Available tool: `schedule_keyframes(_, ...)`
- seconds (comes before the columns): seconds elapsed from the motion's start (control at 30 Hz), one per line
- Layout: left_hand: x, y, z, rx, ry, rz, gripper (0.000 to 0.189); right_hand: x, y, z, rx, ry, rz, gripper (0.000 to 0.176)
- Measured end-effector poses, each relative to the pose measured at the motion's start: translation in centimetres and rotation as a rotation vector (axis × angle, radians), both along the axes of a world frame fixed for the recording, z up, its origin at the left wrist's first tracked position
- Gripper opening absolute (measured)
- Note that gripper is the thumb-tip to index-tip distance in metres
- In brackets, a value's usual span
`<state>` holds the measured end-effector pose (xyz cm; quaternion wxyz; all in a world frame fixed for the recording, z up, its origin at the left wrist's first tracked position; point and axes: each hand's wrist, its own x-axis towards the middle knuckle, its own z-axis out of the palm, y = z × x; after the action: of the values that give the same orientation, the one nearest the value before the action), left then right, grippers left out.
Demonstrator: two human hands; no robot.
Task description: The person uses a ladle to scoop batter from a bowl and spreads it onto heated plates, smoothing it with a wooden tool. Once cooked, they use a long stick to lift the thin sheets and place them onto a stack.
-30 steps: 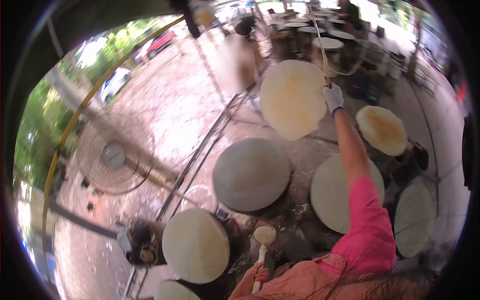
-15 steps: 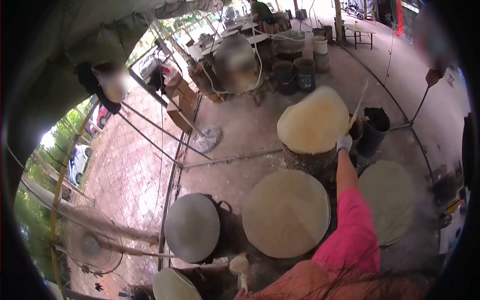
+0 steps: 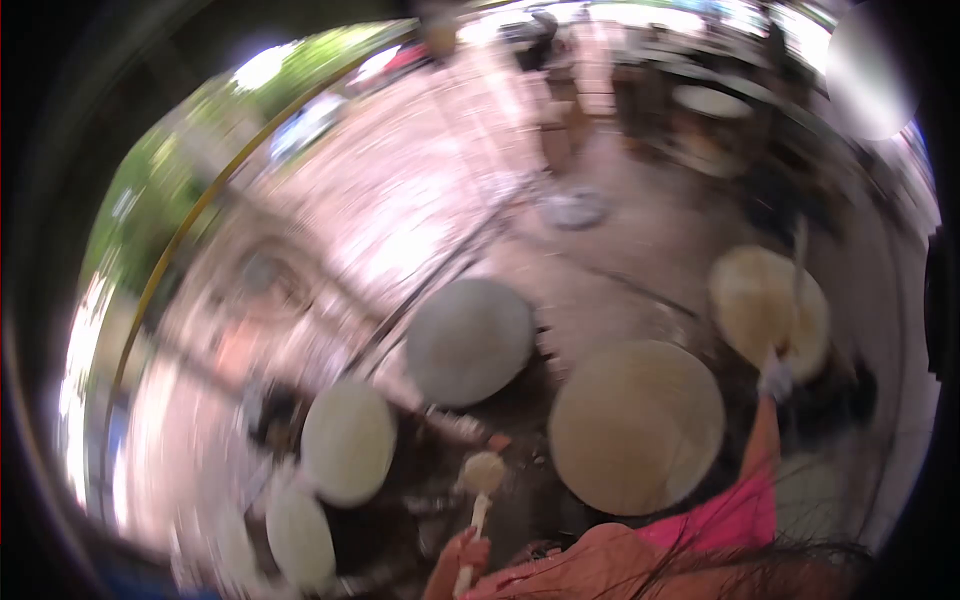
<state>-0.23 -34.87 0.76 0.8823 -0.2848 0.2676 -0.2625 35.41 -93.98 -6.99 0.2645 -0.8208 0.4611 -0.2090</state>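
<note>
Low in the view, my left hand (image 3: 467, 556) is closed round the handle of a stick with a rounded pale head (image 3: 483, 474), perhaps padded. My right hand (image 3: 775, 381), in a white glove, reaches out to the right and grips a long thin flat stick (image 3: 800, 262) pointing upward. It is at the near edge of a pile of thin round tan sheets (image 3: 745, 300). Between my arms lies a large tan round surface (image 3: 637, 430). Left of it is a grey round griddle (image 3: 470, 342). Motion blur hides finer detail.
Pale round discs (image 3: 348, 442) stand at the lower left, another disc (image 3: 300, 537) beside them. A wire fan (image 3: 268, 280) is at the left. A plastic-covered base (image 3: 572, 208) sits on the floor. More round work surfaces (image 3: 712, 101) are at the back right.
My view has swung left, so the scene shifts right and blurs. My left hand has come into view on the handle. The pile's top sheet, raised before, now looks flatter.
</note>
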Motion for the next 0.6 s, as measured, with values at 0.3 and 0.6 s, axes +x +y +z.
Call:
schedule_keyframes(0.3,-18.7,-2.9,4.8,0.654,0.052,1.005,0.012,-3.9,38.3,3.8,0.789,0.215,1.410,0.030)
schedule_keyframes(0.6,-45.9,-6.8,-0.5,1.217,0.434,1.302,0.058,-40.9,73.3,5.7,0.384,0.681,2.656,0.028)
